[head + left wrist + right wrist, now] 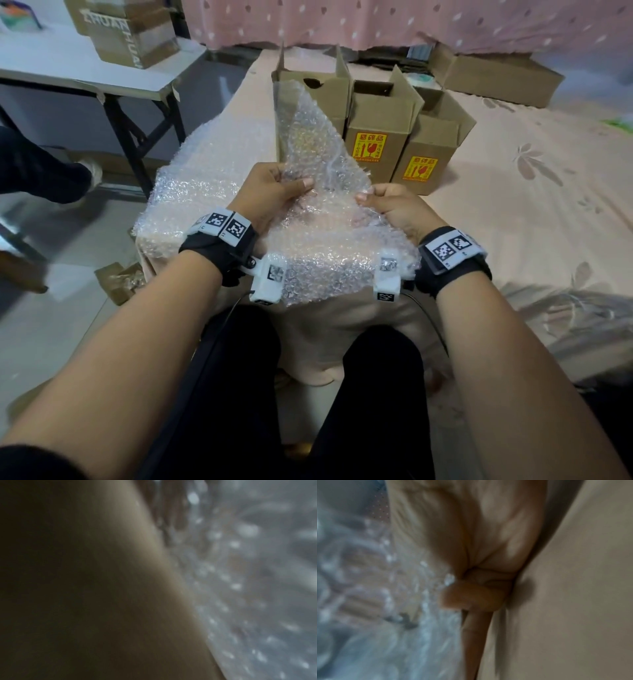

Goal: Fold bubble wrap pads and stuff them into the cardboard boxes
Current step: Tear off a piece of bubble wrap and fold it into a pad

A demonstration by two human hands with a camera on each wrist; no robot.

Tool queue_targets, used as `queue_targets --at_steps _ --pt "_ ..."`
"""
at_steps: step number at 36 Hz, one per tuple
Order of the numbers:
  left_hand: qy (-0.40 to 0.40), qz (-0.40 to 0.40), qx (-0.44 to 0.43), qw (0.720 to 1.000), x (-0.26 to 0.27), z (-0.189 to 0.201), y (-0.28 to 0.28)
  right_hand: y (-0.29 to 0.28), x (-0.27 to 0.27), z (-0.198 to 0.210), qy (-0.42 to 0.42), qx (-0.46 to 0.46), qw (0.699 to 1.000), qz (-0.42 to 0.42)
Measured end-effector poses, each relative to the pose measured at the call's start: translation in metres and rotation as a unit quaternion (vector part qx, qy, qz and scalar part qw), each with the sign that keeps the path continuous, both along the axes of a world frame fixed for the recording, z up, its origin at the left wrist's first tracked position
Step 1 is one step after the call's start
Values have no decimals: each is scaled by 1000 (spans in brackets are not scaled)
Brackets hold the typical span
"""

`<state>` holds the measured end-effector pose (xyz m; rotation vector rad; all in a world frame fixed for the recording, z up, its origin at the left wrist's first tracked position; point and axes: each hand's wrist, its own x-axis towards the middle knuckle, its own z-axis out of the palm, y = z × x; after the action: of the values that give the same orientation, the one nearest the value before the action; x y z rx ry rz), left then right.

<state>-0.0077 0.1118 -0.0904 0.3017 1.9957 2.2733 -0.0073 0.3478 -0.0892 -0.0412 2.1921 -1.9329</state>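
A clear bubble wrap pad [310, 147] stands up in front of me, one corner raised high. My left hand [274, 190] pinches its left edge with thumb on top. My right hand [383, 204] grips its right edge with curled fingers. More bubble wrap [191, 192] lies stacked under both hands on the bed corner. Three open cardboard boxes [375, 132] with yellow fragile stickers stand just beyond the pad. The left wrist view is blurred, with skin [120, 588] beside bubble wrap [248, 588]. The right wrist view shows my curled fingers [471, 597] against bubble wrap [385, 601].
A pink flowered bed sheet [513, 192] spreads to the right. A white folding table [85, 65] with taped cartons [130, 31] stands at the left. A long brown box [496, 77] lies at the back right. Another person's dark leg [37, 168] is at the left edge.
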Motion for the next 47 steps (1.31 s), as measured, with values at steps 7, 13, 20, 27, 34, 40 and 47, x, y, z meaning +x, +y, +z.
queue_targets --at_steps 7,13,20,27,34,40,47 --pt "14 51 -86 995 6 9 2 2 3 -8 -19 -77 995 -64" --pt "5 49 -138 989 3 7 -2 1 5 -7 -25 -92 993 -72" --pt "13 52 -135 989 6 8 -1 -1 8 -9 9 -91 992 -84" --pt "12 59 -119 991 7 10 0 -4 8 -8 18 -93 993 -72" --pt "23 80 -88 993 2 5 0 1 10 -11 43 -101 991 -77" --pt "25 78 -66 994 -2 1 0 2 10 -15 47 -103 988 -106" --pt "19 66 -41 997 -6 -2 -1 1 11 -15 39 -126 981 -140"
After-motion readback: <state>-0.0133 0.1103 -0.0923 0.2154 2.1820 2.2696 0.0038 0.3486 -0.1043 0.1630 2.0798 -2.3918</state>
